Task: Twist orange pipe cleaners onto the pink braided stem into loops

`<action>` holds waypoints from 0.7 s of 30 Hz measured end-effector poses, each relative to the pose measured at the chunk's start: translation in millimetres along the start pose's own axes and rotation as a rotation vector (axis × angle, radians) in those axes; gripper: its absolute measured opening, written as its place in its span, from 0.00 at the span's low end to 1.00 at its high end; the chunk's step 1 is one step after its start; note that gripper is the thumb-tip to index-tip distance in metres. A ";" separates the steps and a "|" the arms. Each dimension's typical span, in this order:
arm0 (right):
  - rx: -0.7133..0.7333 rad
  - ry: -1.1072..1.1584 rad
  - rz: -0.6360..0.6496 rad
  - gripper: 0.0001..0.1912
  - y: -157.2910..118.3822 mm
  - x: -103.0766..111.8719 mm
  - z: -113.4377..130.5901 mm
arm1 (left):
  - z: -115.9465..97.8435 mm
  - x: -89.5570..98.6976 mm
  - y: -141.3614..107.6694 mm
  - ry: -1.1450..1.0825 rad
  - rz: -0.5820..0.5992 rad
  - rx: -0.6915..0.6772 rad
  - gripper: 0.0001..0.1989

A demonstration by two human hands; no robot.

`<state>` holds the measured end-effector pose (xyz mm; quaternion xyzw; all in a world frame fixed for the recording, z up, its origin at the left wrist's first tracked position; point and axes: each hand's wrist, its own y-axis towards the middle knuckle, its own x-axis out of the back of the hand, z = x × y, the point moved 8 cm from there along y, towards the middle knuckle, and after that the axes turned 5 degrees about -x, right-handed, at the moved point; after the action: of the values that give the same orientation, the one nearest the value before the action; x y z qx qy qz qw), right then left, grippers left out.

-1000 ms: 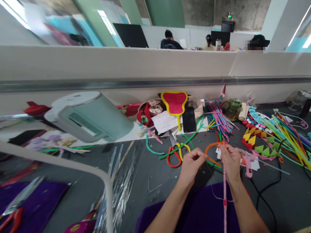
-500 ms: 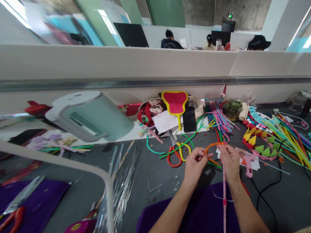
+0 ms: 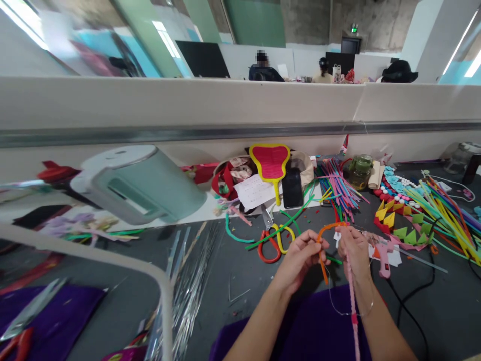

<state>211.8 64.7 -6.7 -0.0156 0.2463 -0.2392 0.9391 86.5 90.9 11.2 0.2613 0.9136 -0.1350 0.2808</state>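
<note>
Right hand [image 3: 355, 254]: pinching pink twisted strand [image 3: 352, 292] and orange pipe cleaner [image 3: 324, 275], apparently steadying their junction. Left hand [image 3: 300, 260]: pinching the orange length, seemingly controlling its curve. Pink glue gun [image 3: 384, 261]: beside right hand, likely for easy reach. Strand's lower end: cut off. Fingertip contacts: partly hidden.

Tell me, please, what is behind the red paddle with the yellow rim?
Past the right edge of the paddle, beige cloth shows; past the left, patterned fabric. Anything directly behind is covered.
</note>
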 end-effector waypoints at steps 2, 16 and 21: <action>-0.044 0.070 0.040 0.16 -0.7 -4.8 -3.9 | 1.3 -4.6 -1.3 -0.081 0.079 0.029 0.09; -0.172 0.204 0.099 0.16 -4.8 -16.3 -11.1 | 0.9 -11.0 -7.9 -0.022 0.240 0.003 0.21; -0.179 0.213 0.104 0.16 -5.3 -15.7 -10.6 | -1.9 -12.2 -9.8 0.065 0.269 0.015 0.26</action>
<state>192.5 68.2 -8.1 -0.0609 0.3654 -0.1676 0.9136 88.9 78.6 20.9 0.3877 0.8779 -0.0946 0.2646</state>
